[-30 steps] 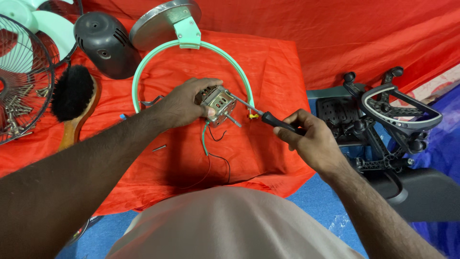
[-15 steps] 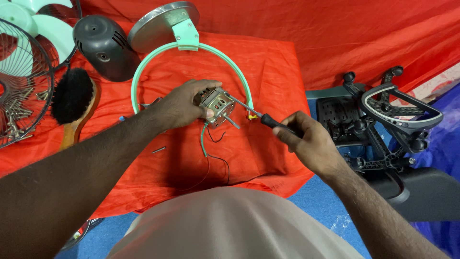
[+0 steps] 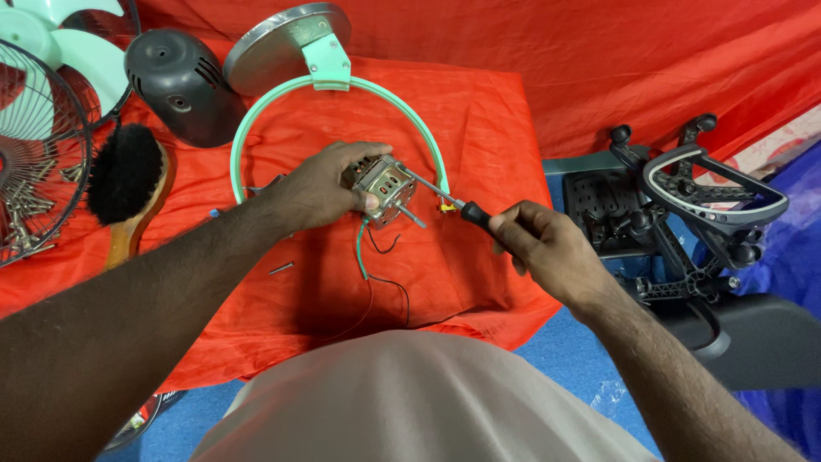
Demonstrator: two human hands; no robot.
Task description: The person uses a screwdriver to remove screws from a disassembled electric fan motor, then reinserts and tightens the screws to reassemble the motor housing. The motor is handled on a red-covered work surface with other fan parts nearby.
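Observation:
My left hand [image 3: 318, 186] grips a small metal fan motor [image 3: 384, 186] above the red cloth [image 3: 479, 120], its shaft pointing toward me. Thin wires [image 3: 380, 265] hang from the motor onto the cloth. My right hand [image 3: 547, 248] holds a black-handled screwdriver [image 3: 466, 211], whose blade tip rests on the motor's upper right side. A mint-green fan ring [image 3: 256, 115] on a round metal base [image 3: 282, 43] lies flat behind the motor.
A dark motor cover [image 3: 184, 85], a black bristle brush with wooden handle [image 3: 128, 184], a wire fan guard [image 3: 34, 154] and pale green blades [image 3: 51, 43] lie at the left. A loose screw [image 3: 280, 269] rests on the cloth. An overturned black chair base [image 3: 701, 205] sits right.
My right hand has shifted slightly left and down, keeping the screwdriver tip on the motor. My left hand holds the motor in about the same place.

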